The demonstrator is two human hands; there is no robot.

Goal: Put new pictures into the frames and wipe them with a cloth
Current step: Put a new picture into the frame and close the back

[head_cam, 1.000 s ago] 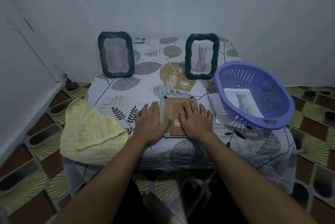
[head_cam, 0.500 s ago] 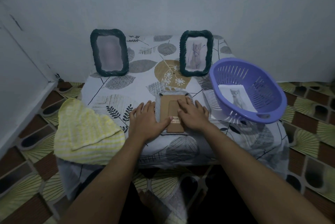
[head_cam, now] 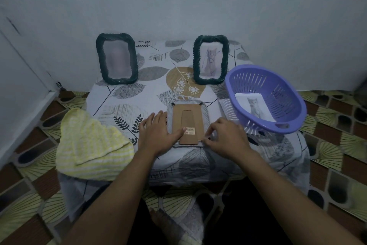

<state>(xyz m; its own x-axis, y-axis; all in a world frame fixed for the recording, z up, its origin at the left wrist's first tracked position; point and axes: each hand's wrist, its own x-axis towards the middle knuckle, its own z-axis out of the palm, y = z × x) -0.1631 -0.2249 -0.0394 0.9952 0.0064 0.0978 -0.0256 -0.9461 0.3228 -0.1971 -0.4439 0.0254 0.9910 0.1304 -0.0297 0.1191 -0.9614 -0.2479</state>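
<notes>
A picture frame (head_cam: 187,119) lies face down near the table's front edge, its brown cardboard back up. My left hand (head_cam: 156,133) rests flat on the frame's left side, thumb on the cardboard. My right hand (head_cam: 224,135) is at the frame's lower right corner, fingers curled and pinching at the edge. Two dark green frames stand upright at the back: the left frame (head_cam: 116,58) with a blurred picture, the right frame (head_cam: 211,59) with a cat picture. A yellow cloth (head_cam: 89,143) hangs over the table's left front corner.
A purple plastic basket (head_cam: 266,98) sits at the table's right edge, holding a cat picture (head_cam: 255,105). Another sheet of paper (head_cam: 225,106) lies under the basket. The leaf-patterned tablecloth (head_cam: 139,94) covers the small table against a pale wall. Tiled floor surrounds it.
My right hand slid off the cardboard back to the frame's lower right corner and curled its fingers there. My left hand stayed on the frame's left side.
</notes>
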